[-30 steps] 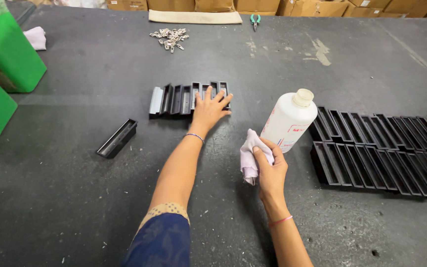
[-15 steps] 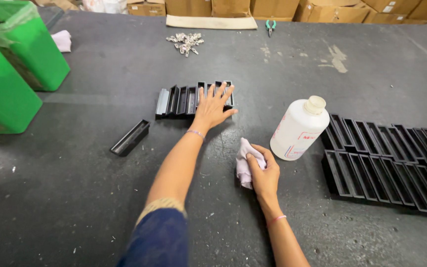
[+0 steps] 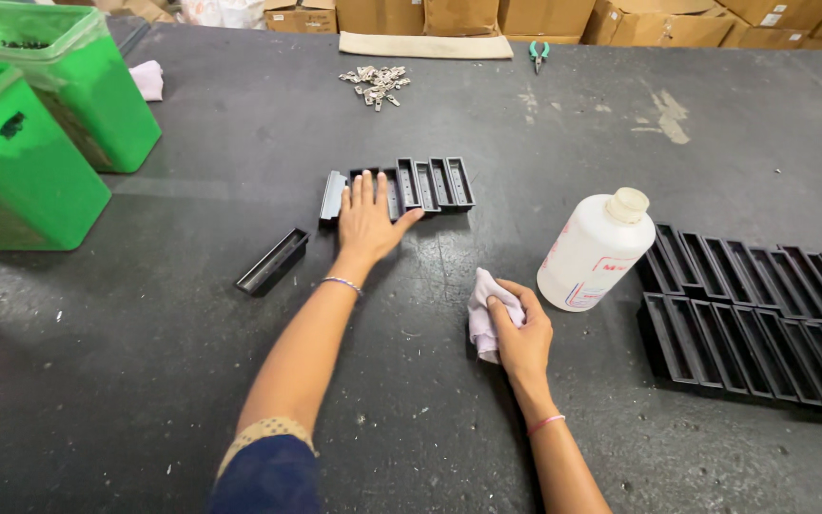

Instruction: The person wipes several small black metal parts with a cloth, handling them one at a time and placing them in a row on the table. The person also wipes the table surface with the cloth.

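Fingers of the left hand [image 3: 368, 221] are spread flat on a short row of black trays [image 3: 401, 187]; those of the right hand [image 3: 521, 335] are curled round a crumpled pale cloth [image 3: 483, 312] pressed to the counter [image 3: 164, 381]. A single tray [image 3: 273, 261] is set apart at the left, while two long rows [image 3: 763, 324] lie beyond the white bottle [image 3: 594, 251], apparently untouched. Both forearms are stretched forward, wrists low.

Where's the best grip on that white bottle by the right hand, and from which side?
Grip the white bottle around its wide body below the shoulder, coming from its left, where the right hand holds a cloth. It leans, its cap tipped toward the black trays, which likely block the far side.
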